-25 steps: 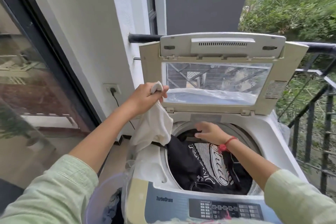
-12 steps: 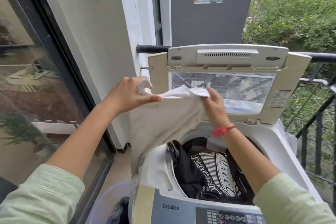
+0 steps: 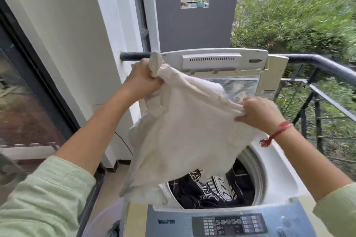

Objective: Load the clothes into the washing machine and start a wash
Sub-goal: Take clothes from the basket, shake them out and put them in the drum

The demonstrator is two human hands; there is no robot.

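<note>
A top-loading washing machine [image 3: 269,161] stands open, its lid [image 3: 212,59] raised upright. Inside the drum lies a black printed garment [image 3: 217,190]. A cream-white garment [image 3: 183,131] hangs spread in the air above the drum's left side. My left hand [image 3: 142,81] grips its upper left corner, high by the lid's edge. My right hand [image 3: 260,111] pinches its right edge, lower down in front of the lid's window. The garment's lower end trails over the drum's front rim. The control panel [image 3: 229,224] faces me at the bottom.
A pale laundry basket [image 3: 104,221] with dark clothes stands at the machine's lower left. A white wall and a dark-framed glass door [image 3: 28,102] lie to the left. A black balcony railing [image 3: 317,65] runs behind and to the right, with bushes beyond.
My right hand left the drum and took the white garment's edge. Both hands lifted it and spread it out, moving it rightward over the drum.
</note>
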